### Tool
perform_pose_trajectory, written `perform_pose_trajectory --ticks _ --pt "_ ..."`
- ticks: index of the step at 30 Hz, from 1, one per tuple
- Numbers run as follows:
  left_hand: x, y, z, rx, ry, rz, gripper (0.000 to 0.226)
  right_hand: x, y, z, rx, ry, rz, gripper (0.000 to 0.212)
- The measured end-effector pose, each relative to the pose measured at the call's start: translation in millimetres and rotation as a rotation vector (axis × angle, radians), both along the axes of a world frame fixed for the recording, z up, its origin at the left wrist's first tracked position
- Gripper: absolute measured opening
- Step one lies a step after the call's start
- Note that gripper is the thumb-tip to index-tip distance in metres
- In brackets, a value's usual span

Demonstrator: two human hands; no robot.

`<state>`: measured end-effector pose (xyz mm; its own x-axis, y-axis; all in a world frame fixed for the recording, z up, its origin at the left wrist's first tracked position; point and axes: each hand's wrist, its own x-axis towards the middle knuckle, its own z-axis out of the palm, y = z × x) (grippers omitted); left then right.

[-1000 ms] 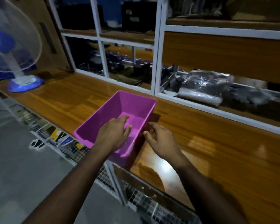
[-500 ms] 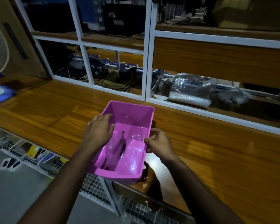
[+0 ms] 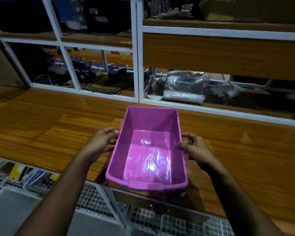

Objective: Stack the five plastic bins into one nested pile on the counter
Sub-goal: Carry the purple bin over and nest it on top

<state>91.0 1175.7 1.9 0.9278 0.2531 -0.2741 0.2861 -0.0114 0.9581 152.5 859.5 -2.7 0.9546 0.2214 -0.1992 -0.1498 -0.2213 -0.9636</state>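
Note:
A purple plastic bin (image 3: pixel 148 150) sits upright on the wooden counter (image 3: pixel 49 126), its near end jutting over the counter's front edge. The inside holds nothing but glare on the floor. My left hand (image 3: pixel 102 142) grips the bin's left rim, fingers curled over the outer wall. My right hand (image 3: pixel 192 149) holds the right rim, thumb on the edge. No other bin is in view.
A white-framed glass partition (image 3: pixel 136 65) runs along the back of the counter, with a plastic-wrapped bundle (image 3: pixel 184 87) and dark clutter behind it. Below the front edge is a wire-mesh rack (image 3: pixel 92 201) with small packaged items (image 3: pixel 29 174).
The bin has turned from a slant to square in front of me. My left hand came out of the bin onto its left rim. The view swung right, and the fan left the frame.

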Motion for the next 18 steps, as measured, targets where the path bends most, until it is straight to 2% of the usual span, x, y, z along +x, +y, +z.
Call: perform_pose_trajectory --ticks 2,6,9,14,18 --pt "3 0 0 -0.152 0.016 -0.012 0.021 -1 0 2 0.026 0.036 0.005 0.033" --pt "7 6 2 -0.249 0.095 -0.039 0.026 0 -4 5 0.041 0.118 0.040 0.027" --pt "7 6 3 -0.277 0.091 -0.101 0.020 -1 -8 12 0.060 0.147 0.083 0.025" --pt "7 4 4 -0.285 0.063 -0.232 0.044 -7 -16 21 0.181 0.195 0.070 0.023" --pt "13 -10 10 -0.316 0.051 -0.286 0.049 -16 -28 23 0.260 0.214 -0.010 0.023"
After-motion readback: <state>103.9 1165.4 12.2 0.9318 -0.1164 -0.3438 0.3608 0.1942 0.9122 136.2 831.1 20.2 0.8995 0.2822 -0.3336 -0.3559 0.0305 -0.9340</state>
